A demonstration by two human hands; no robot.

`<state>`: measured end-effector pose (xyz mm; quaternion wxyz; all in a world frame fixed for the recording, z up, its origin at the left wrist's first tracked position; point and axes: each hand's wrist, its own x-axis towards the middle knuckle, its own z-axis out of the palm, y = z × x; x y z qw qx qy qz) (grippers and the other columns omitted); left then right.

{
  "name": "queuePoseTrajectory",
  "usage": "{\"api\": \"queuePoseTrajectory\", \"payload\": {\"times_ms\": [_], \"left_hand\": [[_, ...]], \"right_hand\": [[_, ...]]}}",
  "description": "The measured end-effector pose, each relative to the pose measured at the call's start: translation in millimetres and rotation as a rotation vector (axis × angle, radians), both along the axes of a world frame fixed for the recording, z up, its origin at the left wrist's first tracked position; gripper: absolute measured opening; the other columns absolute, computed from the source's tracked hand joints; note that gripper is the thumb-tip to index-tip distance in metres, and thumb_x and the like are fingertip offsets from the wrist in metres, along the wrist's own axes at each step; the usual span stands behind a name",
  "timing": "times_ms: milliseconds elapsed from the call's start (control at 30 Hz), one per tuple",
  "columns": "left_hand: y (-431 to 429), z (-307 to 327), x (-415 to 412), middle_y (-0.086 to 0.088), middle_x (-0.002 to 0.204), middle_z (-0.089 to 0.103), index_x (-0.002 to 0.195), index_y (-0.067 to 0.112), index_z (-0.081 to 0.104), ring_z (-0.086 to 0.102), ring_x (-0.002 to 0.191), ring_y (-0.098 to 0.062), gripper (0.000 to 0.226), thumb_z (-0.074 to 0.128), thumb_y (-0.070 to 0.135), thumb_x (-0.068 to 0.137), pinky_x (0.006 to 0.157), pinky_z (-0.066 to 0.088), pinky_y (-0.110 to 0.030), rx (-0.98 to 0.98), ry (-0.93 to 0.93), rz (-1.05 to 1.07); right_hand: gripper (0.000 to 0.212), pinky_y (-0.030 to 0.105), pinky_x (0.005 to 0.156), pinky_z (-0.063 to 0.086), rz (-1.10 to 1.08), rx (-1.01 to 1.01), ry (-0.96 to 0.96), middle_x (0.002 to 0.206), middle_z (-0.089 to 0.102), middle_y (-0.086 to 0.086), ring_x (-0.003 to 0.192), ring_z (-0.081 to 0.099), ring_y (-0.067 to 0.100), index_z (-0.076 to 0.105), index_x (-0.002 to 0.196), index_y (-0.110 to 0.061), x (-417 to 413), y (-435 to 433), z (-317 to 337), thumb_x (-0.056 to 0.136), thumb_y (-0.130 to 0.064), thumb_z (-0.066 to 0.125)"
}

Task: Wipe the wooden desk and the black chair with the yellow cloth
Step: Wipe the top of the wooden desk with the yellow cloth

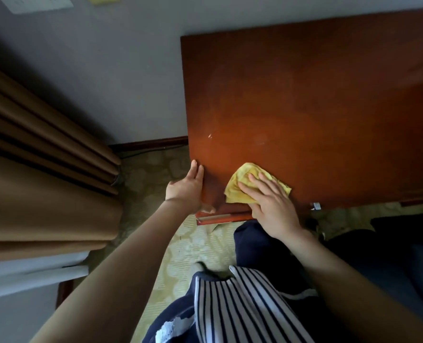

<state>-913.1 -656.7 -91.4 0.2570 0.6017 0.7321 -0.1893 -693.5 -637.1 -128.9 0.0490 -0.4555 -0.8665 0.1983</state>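
Reddish-brown desk, yellow cloth, tan curtain, navy-and-white striped top.

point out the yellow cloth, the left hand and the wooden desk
yellow cloth [245, 170]: head view, on the bare fold beyond the fingertips.
left hand [185, 190]: head view, on the middle of the hand at the desk's left edge.
wooden desk [304, 95]: head view, on the bare top.
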Motion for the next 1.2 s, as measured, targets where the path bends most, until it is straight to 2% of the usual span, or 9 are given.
{"api": "queuePoseTrajectory", "payload": {"times_ms": [100, 233, 367, 500, 667, 833, 967, 1100, 1200], "left_hand": [[-3, 2, 0, 0.006, 0.156, -0.026, 0.151, 0.021, -0.016, 0.047, 0.129, -0.021, 0.129, 0.075, 0.059, 0.068, 0.095, 0.044, -0.039, -0.042, 0.049, -0.032], [-2, 6, 5, 0.006, 0.156, -0.027, 0.150, 0.021, -0.017, 0.053, 0.122, -0.021, 0.130, 0.075, 0.060, 0.066, 0.083, 0.047, -0.034, -0.035, 0.093, -0.039], [-3, 5, 8, 0.008, 0.155, -0.028, 0.150, 0.022, -0.018, 0.057, 0.116, -0.020, 0.131, 0.075, 0.061, 0.065, 0.070, 0.044, -0.029, -0.027, 0.105, -0.021], [-6, 4, 7, 0.011, 0.154, -0.030, 0.150, 0.024, -0.019, 0.055, 0.118, -0.019, 0.132, 0.076, 0.058, 0.065, 0.073, 0.044, -0.031, -0.013, 0.068, 0.014], [-7, 3, 5, 0.012, 0.153, -0.030, 0.150, 0.025, -0.019, 0.056, 0.116, -0.018, 0.132, 0.077, 0.056, 0.064, 0.082, 0.049, -0.033, -0.001, 0.038, 0.041], [-7, 5, 6, 0.012, 0.153, -0.031, 0.149, 0.025, -0.020, 0.056, 0.115, -0.018, 0.133, 0.077, 0.056, 0.064, 0.077, 0.049, -0.032, -0.014, 0.054, 0.043], [-7, 7, 5, 0.014, 0.153, -0.031, 0.149, 0.026, -0.020, 0.055, 0.117, -0.017, 0.134, 0.078, 0.057, 0.063, 0.080, 0.049, -0.033, -0.021, 0.054, 0.044], [-6, 9, 7, 0.012, 0.153, -0.031, 0.149, 0.025, -0.021, 0.057, 0.114, -0.018, 0.133, 0.076, 0.060, 0.063, 0.069, 0.044, -0.030, -0.037, 0.085, 0.024], [-6, 10, 7, 0.012, 0.154, -0.030, 0.149, 0.025, -0.020, 0.057, 0.115, -0.019, 0.133, 0.075, 0.061, 0.063, 0.071, 0.045, -0.031, -0.038, 0.103, 0.012]], "right_hand": [[0.051, 0.037, 0.116, 0.017, -0.207, -0.019, 0.050, 0.150, 0.037, -0.004, 0.143, 0.024, 0.020, 0.045, 0.140, -0.030, 32, -2, -1, 0.093, -0.013, 0.056], [0.049, 0.041, 0.117, 0.018, -0.400, -0.014, 0.006, 0.151, 0.035, -0.002, 0.143, 0.022, 0.023, 0.043, 0.141, -0.029, 80, 15, -1, 0.095, -0.016, 0.055], [0.048, 0.033, 0.117, 0.004, -0.521, -0.069, -0.117, 0.156, 0.021, -0.003, 0.146, 0.010, 0.020, 0.032, 0.146, -0.031, 104, 49, 6, 0.100, -0.024, 0.044], [0.049, 0.035, 0.118, 0.000, -0.541, -0.182, -0.273, 0.159, 0.008, -0.001, 0.147, -0.001, 0.024, 0.016, 0.150, -0.033, 93, 87, 11, 0.103, -0.033, 0.030], [0.050, 0.041, 0.119, 0.005, -0.496, -0.262, -0.425, 0.160, -0.001, 0.001, 0.146, -0.003, 0.030, 0.005, 0.151, -0.035, 59, 125, 20, 0.103, -0.040, 0.020], [0.050, 0.045, 0.118, 0.001, -0.348, -0.275, -0.465, 0.160, -0.007, -0.002, 0.146, -0.008, 0.028, 0.001, 0.150, -0.038, 17, 134, 25, 0.103, -0.041, 0.019], [0.050, 0.043, 0.117, -0.003, -0.214, -0.232, -0.436, 0.160, -0.007, -0.003, 0.146, -0.009, 0.026, 0.004, 0.150, -0.039, -14, 119, 27, 0.103, -0.041, 0.021], [0.050, 0.042, 0.116, -0.005, -0.076, -0.184, -0.374, 0.160, -0.005, -0.003, 0.146, -0.009, 0.024, 0.009, 0.150, -0.040, -37, 90, 24, 0.102, -0.040, 0.025], [0.050, 0.041, 0.116, -0.007, 0.032, -0.128, -0.285, 0.160, 0.000, -0.004, 0.146, -0.008, 0.023, 0.014, 0.149, -0.040, -46, 58, 18, 0.102, -0.039, 0.031]]}}
